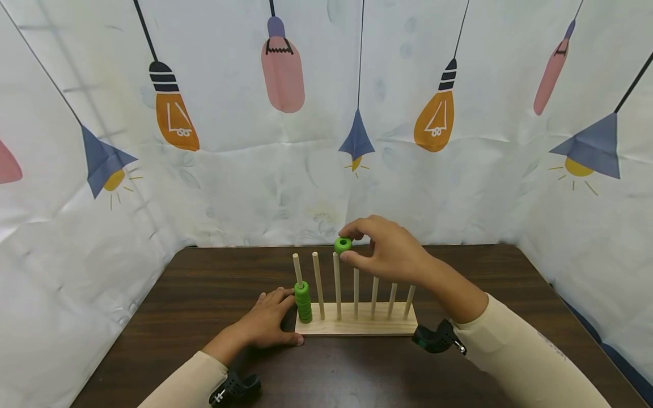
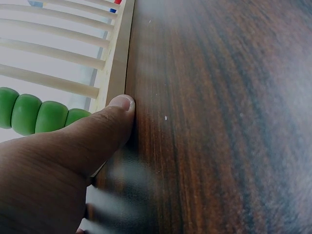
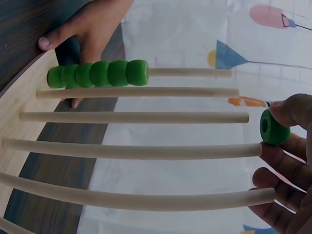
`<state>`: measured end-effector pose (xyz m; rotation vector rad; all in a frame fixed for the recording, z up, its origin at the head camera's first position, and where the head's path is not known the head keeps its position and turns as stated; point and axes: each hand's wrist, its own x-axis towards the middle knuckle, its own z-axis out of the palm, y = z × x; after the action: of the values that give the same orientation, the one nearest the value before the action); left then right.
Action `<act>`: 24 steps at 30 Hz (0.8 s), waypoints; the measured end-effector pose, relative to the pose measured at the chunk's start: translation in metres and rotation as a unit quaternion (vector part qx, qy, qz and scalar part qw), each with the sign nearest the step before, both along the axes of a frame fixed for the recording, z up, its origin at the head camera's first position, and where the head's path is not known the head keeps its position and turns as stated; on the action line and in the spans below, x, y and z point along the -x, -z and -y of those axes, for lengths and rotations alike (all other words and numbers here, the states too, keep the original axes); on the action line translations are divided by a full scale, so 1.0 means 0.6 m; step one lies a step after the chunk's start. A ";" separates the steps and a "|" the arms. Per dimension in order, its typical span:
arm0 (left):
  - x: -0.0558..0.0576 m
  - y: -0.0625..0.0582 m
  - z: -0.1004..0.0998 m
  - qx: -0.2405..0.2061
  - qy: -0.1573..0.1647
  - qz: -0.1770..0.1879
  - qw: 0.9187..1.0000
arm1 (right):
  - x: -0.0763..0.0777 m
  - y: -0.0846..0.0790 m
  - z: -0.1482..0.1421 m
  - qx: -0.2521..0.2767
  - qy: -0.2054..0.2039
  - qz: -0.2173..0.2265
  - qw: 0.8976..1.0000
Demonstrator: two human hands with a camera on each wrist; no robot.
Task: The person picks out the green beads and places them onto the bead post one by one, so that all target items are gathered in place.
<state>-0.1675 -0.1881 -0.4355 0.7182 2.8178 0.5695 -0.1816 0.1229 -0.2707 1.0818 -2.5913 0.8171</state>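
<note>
Between thumb and fingers, my right hand [image 1: 390,249] pinches a green bead [image 1: 343,245], its hole showing. The bead is close over the tip of the third peg from the left in the head view; in the right wrist view [image 3: 275,127] it sits just off that peg's end. Several green beads [image 1: 303,303] are stacked on the leftmost peg of a wooden peg stand [image 1: 357,327]. My left hand [image 1: 267,320] holds the stand's left end, thumb [image 2: 109,122] on the front edge and fingers toward the back.
More bare wooden pegs [image 1: 355,292] rise in a row to the right, partly behind my right hand. The stand rests on a dark brown table [image 1: 214,283]. Behind it hangs a white curtain [image 1: 229,187] printed with lamps and bulbs.
</note>
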 end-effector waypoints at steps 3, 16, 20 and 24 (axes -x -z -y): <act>0.000 0.000 0.000 -0.007 0.008 -0.009 1.000 | 0.000 0.001 0.003 0.003 -0.006 0.003 1.000; 0.000 -0.001 -0.001 0.007 -0.004 -0.004 1.000 | 0.000 -0.002 0.022 0.002 -0.013 0.014 1.000; 0.000 -0.001 -0.002 0.006 -0.004 -0.003 1.000 | 0.000 -0.001 0.027 -0.004 -0.015 0.015 1.000; 0.001 0.001 -0.001 0.006 -0.006 -0.001 1.000 | 0.001 -0.001 0.031 -0.007 -0.015 0.020 1.000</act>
<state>-0.1679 -0.1874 -0.4360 0.7002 2.8264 0.5526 -0.1823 0.1043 -0.2700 1.1225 -2.6240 0.8374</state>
